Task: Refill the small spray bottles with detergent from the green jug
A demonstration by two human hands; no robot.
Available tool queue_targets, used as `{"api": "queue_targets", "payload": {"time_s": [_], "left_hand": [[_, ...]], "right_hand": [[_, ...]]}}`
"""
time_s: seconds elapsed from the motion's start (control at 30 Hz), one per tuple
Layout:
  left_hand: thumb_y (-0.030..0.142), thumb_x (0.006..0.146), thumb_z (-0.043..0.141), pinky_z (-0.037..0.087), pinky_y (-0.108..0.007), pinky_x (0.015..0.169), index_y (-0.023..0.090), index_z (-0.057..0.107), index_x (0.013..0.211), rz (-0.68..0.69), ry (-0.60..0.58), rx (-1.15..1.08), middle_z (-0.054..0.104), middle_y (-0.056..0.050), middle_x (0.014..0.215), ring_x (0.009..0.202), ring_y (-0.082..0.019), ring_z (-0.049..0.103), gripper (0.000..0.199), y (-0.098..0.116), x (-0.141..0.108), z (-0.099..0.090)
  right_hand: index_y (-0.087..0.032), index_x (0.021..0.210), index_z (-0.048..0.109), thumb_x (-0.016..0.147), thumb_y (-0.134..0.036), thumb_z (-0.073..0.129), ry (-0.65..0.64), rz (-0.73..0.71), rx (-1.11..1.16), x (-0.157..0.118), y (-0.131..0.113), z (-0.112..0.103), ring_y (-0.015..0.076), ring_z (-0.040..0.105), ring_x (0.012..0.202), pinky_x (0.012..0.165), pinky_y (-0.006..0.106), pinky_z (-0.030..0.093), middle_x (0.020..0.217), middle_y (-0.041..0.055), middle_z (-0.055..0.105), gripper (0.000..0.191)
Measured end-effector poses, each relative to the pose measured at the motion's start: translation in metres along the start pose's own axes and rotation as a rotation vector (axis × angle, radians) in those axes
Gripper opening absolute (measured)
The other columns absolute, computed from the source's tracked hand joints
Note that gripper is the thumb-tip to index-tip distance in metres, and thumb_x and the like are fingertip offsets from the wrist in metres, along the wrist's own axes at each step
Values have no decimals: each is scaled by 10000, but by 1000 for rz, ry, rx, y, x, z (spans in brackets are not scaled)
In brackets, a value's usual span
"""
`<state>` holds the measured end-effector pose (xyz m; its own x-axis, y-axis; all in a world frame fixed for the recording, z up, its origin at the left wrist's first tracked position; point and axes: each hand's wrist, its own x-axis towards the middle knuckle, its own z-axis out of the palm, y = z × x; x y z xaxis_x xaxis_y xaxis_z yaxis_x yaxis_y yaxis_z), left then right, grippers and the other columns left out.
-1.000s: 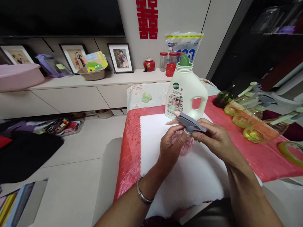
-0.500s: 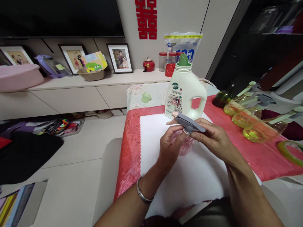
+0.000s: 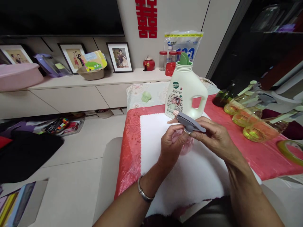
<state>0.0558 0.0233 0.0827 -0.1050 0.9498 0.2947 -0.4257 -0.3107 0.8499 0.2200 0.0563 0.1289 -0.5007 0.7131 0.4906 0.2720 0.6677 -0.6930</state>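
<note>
Single head-worn camera, looking forward and down, close over the red-clothed table [image 3: 260, 157]; far wall and long low cabinet [image 3: 71, 91] beyond.

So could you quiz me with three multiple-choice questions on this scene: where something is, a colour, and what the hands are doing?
1. Where does the white jug stand?
A. on the floor
B. on the table, beyond the hands
C. on the wall shelf

2. What colour is the spray head?
A. grey
B. yellow
C. red

3. What does the left hand do?
A. lies flat on the white cloth
B. lifts the jug
C. grips the pink bottle

Answers: 1 B, the jug stands on the red tablecloth behind the hands. 2 A, the head under the right hand is grey. 3 C, its fingers wrap the bottle.
</note>
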Motion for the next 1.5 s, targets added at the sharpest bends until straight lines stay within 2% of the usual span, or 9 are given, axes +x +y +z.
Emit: {"api": "queue_targets", "payload": {"time_s": [0.13,0.27,0.5,0.67,0.87,1.0,1.13,1.33,1.5], "left_hand": [[434,845,778,541,-319,846,200,691,1003,-15,19,44,752,-29,940,885,-178,698,296,0,0,-1],[463,838,782,536,-352,905,199,695,1027,-12,28,60,753,-48,993,950,-201,698,336,-3,0,-3],[411,869,766,526,-345,942,228,702,1079,-19,12,27,756,-35,1050,997,-191,698,286,-7,0,-6],[462,853,768,547,-334,872,224,715,1057,-26,7,15,763,-35,1013,939,-187,706,319,-7,1,-7],[468,826,792,543,-319,835,220,708,1055,-69,8,13,758,-32,972,895,-178,694,348,-8,3,-8],[433,839,788,533,-329,907,220,701,1055,-49,-9,0,759,-38,1025,959,-181,695,316,-5,3,-7],[422,817,810,534,-330,923,213,704,1028,-52,-5,-34,755,-35,1018,971,-182,696,316,-2,3,-5],[405,845,785,533,-345,940,216,722,1041,-49,2,-3,760,-44,1048,1006,-197,697,279,-2,2,-5],[409,861,774,538,-335,930,244,732,1076,-43,-17,-16,762,-33,1081,1008,-186,697,274,-3,1,-6]], "right_hand": [[-231,1051,699,996,-294,687,-5,-2,31,1,0,2,95,565,910,786,197,450,993,3,589,84],[-209,1008,690,980,-311,710,13,-3,35,1,1,4,94,547,893,772,199,434,984,7,578,107],[-183,976,694,904,-463,787,76,99,51,2,0,8,118,542,837,712,232,399,929,25,590,304],[-161,929,690,821,-584,826,91,222,156,3,-4,11,138,545,837,701,239,405,916,44,586,457],[-159,897,683,792,-557,857,106,250,204,3,-3,13,132,534,823,705,230,405,874,30,573,447],[-190,1035,719,915,-500,762,4,198,149,3,-3,7,132,547,896,771,228,423,960,33,590,336],[-210,1048,739,999,-461,663,-73,121,126,3,-2,1,121,555,924,809,224,429,986,30,594,267],[-197,1032,740,903,-495,777,8,185,150,1,2,4,146,563,892,737,236,428,998,52,610,327],[-169,952,704,832,-503,841,53,220,184,2,1,9,102,515,756,634,202,403,915,37,582,380]]}}
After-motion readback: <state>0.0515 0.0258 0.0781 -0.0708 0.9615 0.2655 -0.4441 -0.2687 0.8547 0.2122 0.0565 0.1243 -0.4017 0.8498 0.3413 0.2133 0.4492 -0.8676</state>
